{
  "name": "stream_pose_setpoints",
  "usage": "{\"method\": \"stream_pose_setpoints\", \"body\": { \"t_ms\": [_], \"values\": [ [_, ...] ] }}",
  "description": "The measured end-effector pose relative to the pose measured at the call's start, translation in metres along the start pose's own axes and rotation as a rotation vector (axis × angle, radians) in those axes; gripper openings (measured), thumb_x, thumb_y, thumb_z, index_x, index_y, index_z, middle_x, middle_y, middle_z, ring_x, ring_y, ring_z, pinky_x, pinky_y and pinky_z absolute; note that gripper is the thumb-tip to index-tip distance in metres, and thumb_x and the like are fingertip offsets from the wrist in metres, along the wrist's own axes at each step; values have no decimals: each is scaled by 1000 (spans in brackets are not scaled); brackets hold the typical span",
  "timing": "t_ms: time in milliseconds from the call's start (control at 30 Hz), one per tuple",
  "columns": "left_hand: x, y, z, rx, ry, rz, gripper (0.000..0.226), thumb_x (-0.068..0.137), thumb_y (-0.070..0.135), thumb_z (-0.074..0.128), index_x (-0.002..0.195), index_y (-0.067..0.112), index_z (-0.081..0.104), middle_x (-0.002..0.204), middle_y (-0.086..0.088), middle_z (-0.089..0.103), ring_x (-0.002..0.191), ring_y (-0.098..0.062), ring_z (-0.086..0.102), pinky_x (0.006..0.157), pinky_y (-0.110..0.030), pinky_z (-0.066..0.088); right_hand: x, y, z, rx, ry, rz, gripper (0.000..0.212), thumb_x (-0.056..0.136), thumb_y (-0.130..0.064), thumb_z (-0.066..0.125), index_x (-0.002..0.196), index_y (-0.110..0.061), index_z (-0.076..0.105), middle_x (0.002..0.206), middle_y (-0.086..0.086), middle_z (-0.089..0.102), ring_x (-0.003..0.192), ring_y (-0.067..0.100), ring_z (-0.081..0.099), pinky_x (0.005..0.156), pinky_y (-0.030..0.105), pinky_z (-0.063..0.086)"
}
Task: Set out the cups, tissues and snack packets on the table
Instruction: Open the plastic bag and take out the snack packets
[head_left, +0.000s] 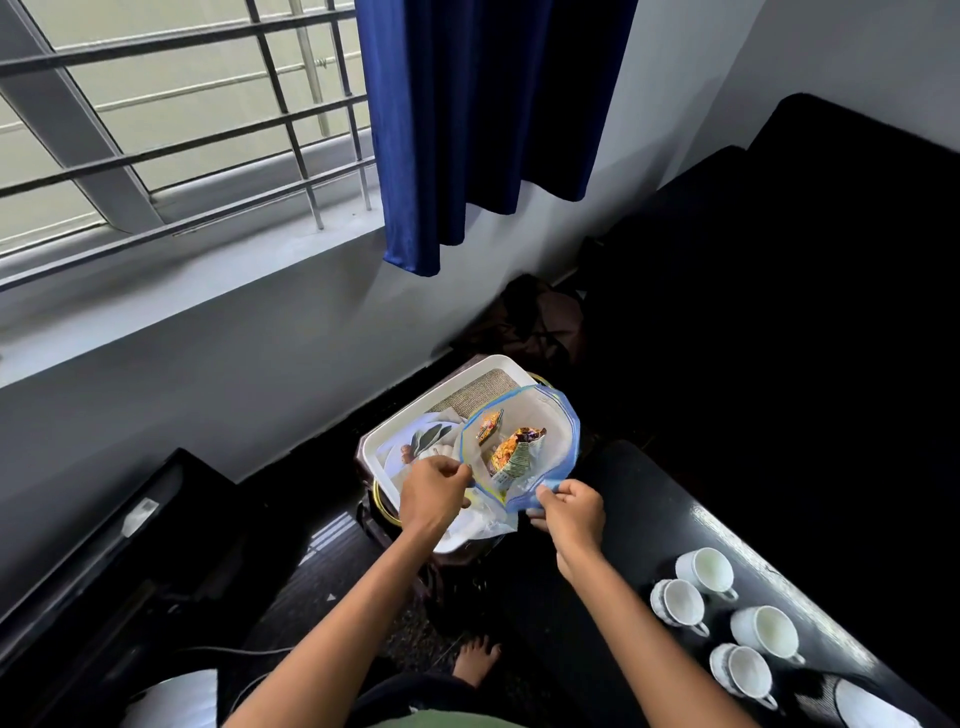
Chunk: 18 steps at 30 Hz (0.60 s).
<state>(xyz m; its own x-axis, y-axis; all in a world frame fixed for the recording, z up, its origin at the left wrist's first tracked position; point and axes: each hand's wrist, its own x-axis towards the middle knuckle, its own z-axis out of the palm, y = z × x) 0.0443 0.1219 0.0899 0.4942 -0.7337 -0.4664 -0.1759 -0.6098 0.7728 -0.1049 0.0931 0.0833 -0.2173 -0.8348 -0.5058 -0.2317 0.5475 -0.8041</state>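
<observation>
Right now both hands are up at the mouth of a clear zip bag (524, 447) with a blue seal strip, held over a white tray (415, 441) that sits on a low dark stand by the wall. The left hand (434, 491) pinches the near-left edge of the opening and the right hand (571, 512) pinches the near-right edge, so each has its fingers curled tight on the plastic and the mouth is pulled apart between them.

Inside the bag lie the snack packets (511, 447), one larger orange and purple packet and a smaller one behind it, both tilted against the bag wall.

Four white cups (727, 623) already stand in a cluster on the dark surface (639, 499) to the right, well apart from the bag. I cannot make out any tissues for certain; something pale lies in the tray under the bag.

The bag looks thin, limp and slick, so it will sag and fold unless it is held by the stiffer seal strip, as it is now. The packets seem light and crinkly, likely to slide about inside. Taking one by its crimped top edge would be the surest hold, I'd judge, with the other hand keeping the mouth open.
</observation>
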Motion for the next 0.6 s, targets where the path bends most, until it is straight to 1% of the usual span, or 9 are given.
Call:
{"method": "stream_pose_setpoints", "body": {
  "t_ms": [133,200,233,267,300,367,433,533,600],
  "values": [
    [1,0,-7,-12,44,-10,23,86,21,59,65,20,66,68,3,72,55,-11,67,68,-41,60,4,1,-9,-1,79,10,24,88,-3,58,66,-10,53,68,12,64,56,19,63,56,31,54],
    [-3,1,-6,2,49,3,22,85,22,59,64,22,66,69,2,73,56,-11,68,67,-39,60,6,3,-10,-23,88,18,22,88,-4,58,67,-9,54,69,11,64,58,19,63,58,34,55],
    [-4,3,-6,16,49,17,22,84,22,59,64,22,66,70,1,73,57,-12,68,66,-38,60,5,3,-10,-39,96,27,18,87,-6,59,70,-9,56,71,10,65,60,20,64,61,36,56],
    [-5,4,-5,31,43,38,22,84,23,59,64,22,66,71,0,73,58,-12,68,66,-37,59,3,2,-10,-71,113,27,9,85,-8,61,77,-8,58,74,9,66,64,21,64,64,37,57],
    [-6,6,-5,39,33,63,22,85,23,59,64,22,66,71,0,73,59,-13,69,67,-36,58,0,0,-11,-116,150,9,7,83,-10,63,87,-8,58,79,6,65,70,22,63,65,37,54],
    [-6,7,-2,39,1,108,22,85,25,60,64,23,66,69,2,73,61,-14,69,69,-37,59,-1,-2,-13,-212,246,-90,28,80,-11,66,104,-12,52,89,4,60,78,23,58,64,30,42],
    [-9,8,2,59,-26,146,20,83,29,62,64,25,65,67,5,72,63,-15,69,69,-38,58,-4,-8,-14,-260,292,-255,31,80,-10,66,108,-12,53,94,5,54,81,22,54,65,27,36],
    [-17,10,15,90,-61,195,16,79,33,62,67,24,67,66,8,71,64,-13,69,68,-38,58,-6,-19,-9,-244,160,-372,5,87,-15,59,91,-14,60,91,4,56,83,21,57,68,27,40],
    [-24,12,23,127,-75,224,17,79,35,63,72,21,68,68,7,72,65,-12,68,67,-35,57,-6,-29,-3,-138,25,-292,12,91,-23,54,85,-13,59,85,4,60,80,19,59,66,27,43]
  ]
}}
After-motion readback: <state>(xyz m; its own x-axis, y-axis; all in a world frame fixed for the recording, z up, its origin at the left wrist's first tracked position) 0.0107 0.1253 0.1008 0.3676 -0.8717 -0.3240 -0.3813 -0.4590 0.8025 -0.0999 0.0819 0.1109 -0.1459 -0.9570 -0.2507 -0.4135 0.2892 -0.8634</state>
